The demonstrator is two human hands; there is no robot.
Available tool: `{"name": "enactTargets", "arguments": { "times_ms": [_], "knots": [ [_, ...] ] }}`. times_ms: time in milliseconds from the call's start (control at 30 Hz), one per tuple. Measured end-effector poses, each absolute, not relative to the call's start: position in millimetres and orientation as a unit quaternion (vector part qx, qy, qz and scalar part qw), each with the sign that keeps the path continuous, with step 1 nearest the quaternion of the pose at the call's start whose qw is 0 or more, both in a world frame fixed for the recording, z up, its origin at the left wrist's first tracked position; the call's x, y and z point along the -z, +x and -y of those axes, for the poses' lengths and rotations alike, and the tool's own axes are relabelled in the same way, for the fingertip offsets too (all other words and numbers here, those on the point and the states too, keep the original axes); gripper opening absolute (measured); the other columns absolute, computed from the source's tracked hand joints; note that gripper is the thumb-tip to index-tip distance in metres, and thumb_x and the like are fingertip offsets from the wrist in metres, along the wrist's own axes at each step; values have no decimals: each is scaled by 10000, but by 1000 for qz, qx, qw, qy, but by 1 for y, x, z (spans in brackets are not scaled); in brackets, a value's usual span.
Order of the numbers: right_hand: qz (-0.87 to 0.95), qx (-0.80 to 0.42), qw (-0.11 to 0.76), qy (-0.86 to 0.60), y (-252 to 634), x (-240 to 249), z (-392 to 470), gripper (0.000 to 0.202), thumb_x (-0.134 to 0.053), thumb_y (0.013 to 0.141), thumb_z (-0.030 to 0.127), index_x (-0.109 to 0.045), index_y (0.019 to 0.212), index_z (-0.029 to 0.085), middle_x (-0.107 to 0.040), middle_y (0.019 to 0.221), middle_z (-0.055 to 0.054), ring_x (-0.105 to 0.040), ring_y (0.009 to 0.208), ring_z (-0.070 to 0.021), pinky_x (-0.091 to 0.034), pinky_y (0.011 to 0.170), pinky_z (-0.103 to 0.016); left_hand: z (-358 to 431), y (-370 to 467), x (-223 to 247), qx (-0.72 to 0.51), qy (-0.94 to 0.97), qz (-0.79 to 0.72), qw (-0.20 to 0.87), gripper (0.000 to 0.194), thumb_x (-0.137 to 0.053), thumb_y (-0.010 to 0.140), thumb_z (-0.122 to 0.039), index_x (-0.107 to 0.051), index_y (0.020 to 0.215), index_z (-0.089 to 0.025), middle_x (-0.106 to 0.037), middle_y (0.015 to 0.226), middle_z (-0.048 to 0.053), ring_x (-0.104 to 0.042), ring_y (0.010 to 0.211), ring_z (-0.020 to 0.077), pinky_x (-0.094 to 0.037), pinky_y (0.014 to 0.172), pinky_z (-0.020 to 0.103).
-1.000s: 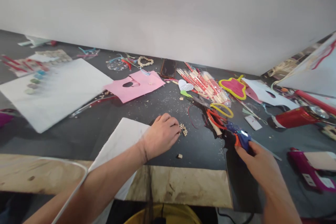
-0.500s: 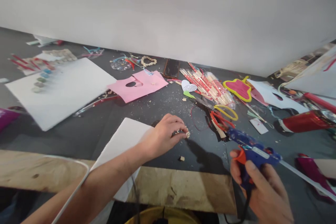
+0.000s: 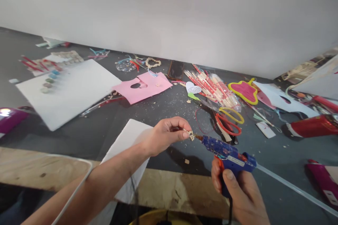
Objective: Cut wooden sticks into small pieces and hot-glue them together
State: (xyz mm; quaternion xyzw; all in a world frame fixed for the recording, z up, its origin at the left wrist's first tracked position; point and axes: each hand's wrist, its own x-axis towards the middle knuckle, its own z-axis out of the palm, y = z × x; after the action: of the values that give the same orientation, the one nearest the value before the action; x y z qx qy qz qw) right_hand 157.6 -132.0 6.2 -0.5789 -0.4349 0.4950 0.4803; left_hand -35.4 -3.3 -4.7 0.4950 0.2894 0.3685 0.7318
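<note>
Our left hand (image 3: pixel 166 135) pinches a wooden cluster (image 3: pixel 191 135), apparently part-assembled; our right hand (image 3: pixel 239 188) grips the glue gun (image 3: pixel 228 154), nozzle at the cluster; one loose piece (image 3: pixel 187 161) lies nearer, unattached.

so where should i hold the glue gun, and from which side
Probably by the handle of the blue glue gun, from behind and below, where the right hand holds it. The handle hangs under the body, near the orange trigger and back from the nozzle, which points toward the left hand. The glue stick juts from the rear, so stay beneath.
</note>
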Motion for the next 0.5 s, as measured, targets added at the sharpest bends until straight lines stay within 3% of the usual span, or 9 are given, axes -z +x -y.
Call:
{"name": "enactTargets", "arguments": {
  "times_ms": [500],
  "knots": [
    [426,-500,487,-576,153,-6,131,269,-517,870,452,-540,781,198,-489,645,10,-441,532,-106,-350,495,-242,3,-35,5,-360,481,-280,748,233,-752,700,-305,-622,793,-136,-563,749,8,-466,682,101,-347,622,226]
  ]
}}
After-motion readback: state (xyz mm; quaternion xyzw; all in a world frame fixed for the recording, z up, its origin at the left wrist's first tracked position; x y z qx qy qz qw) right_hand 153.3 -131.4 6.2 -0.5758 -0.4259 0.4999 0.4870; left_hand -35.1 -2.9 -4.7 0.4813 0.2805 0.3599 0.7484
